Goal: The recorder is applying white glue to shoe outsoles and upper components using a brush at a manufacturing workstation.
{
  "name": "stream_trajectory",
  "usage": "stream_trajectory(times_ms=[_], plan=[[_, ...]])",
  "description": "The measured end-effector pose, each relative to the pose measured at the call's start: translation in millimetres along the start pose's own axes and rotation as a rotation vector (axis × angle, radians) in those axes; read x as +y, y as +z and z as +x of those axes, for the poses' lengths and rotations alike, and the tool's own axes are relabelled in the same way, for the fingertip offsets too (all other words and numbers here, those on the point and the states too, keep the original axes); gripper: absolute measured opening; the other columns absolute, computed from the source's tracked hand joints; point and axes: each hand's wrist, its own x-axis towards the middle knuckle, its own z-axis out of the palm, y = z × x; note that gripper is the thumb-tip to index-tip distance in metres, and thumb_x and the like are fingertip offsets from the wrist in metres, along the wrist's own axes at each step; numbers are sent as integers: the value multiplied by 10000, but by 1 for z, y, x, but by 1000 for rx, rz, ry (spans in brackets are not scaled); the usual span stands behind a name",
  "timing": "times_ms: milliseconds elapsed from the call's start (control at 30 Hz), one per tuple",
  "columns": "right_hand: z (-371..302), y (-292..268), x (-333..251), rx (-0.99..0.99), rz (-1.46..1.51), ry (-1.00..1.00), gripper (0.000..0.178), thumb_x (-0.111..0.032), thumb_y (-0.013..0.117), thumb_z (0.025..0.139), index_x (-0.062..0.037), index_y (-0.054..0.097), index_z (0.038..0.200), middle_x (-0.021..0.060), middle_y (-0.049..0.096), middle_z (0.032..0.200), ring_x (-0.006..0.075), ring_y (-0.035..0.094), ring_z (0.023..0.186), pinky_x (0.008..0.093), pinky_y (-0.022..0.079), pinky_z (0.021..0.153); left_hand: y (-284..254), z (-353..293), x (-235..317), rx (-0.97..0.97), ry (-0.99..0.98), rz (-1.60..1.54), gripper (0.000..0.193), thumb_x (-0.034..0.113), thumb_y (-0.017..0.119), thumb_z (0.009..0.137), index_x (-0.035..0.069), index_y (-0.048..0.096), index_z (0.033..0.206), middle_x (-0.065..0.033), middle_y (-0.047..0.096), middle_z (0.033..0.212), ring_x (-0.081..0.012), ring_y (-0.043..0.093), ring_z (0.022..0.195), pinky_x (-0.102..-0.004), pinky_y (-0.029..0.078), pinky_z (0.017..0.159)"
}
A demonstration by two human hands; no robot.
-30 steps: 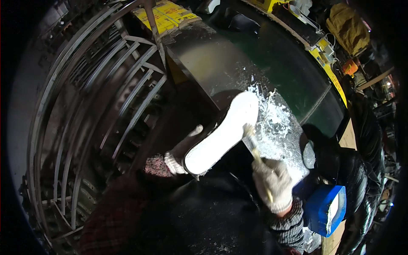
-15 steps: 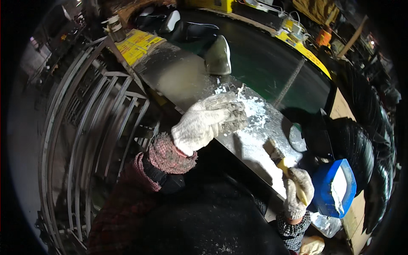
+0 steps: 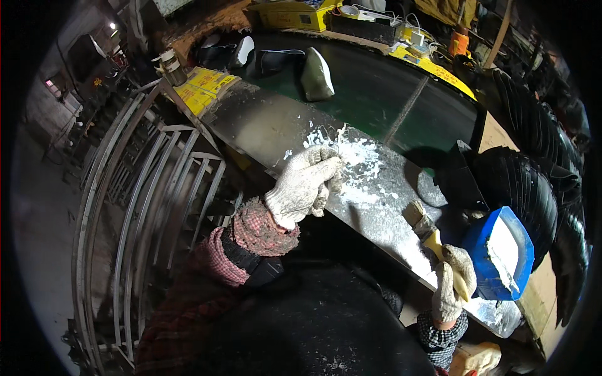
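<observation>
My left hand (image 3: 305, 185), in a dirty white knit glove, hovers at the near edge of a grey board (image 3: 257, 122). Its fingers are curled in, and what they hold, if anything, is hidden. White smears (image 3: 360, 156) cover much of the board beside it. In my right hand (image 3: 453, 282), gloved as well, is a brush (image 3: 433, 241) with a pale yellow handle. The brush's stained head points away from me, over the board. Just right of that hand stands a cut-open blue container (image 3: 486, 254) with white stuff inside.
A dark green belt-like surface (image 3: 357, 100) runs beyond the board, carrying a few shoe-upper pieces (image 3: 318, 75). Curved black pieces (image 3: 517, 188) are stacked at the right. A metal rack (image 3: 135, 207) stands to the left. Yellow boxes (image 3: 295, 17) and cables lie at the back.
My left hand's fingers have curled in from a straighter pose. The brush has moved off the white patch toward the blue container. The whole view has shifted slightly.
</observation>
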Motion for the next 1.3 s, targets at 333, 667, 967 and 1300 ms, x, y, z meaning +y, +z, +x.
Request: stream_trajectory(times_ms=[333, 667, 967, 1300], plan=[[-4, -1, 9, -1, -2, 56, 254, -126, 699, 817, 41, 656, 1004, 149, 630, 911, 230, 622, 793, 323, 495, 722, -27, 25, -28, -707, -203, -572, 435, 396, 418, 1011, -7, 581, 1013, -61, 570, 662, -131, 590, 604, -217, 505, 567], [4, 8, 9, -97, -87, 27, 253, -120, 614, 881, 40, 618, 1076, 78, 609, 945, 133, 569, 764, 264, 480, 722, -15, 7, -17, -360, -44, -391, 398, -11, 514, 905, -22, 485, 1302, -189, 575, 1247, -260, 604, 1120, -255, 551, 846], [10, 22, 6, -107, -125, 44, 253, -103, 620, 877, 46, 610, 1082, 84, 610, 938, 150, 589, 785, 269, 488, 723, -37, 9, -25, -252, -154, -153, 149, 132, 597, 923, -2, 638, 875, -57, 584, 608, -122, 513, 446, -247, 424, 405], [12, 26, 14, -125, -183, 5, 246, -90, 624, 880, 41, 606, 1088, 92, 612, 950, 156, 595, 772, 273, 492, 706, -46, 12, -25, -263, -175, -569, 277, -2, 508, 934, -23, 545, 1208, -162, 608, 1171, -274, 652, 985, -288, 571, 735]])
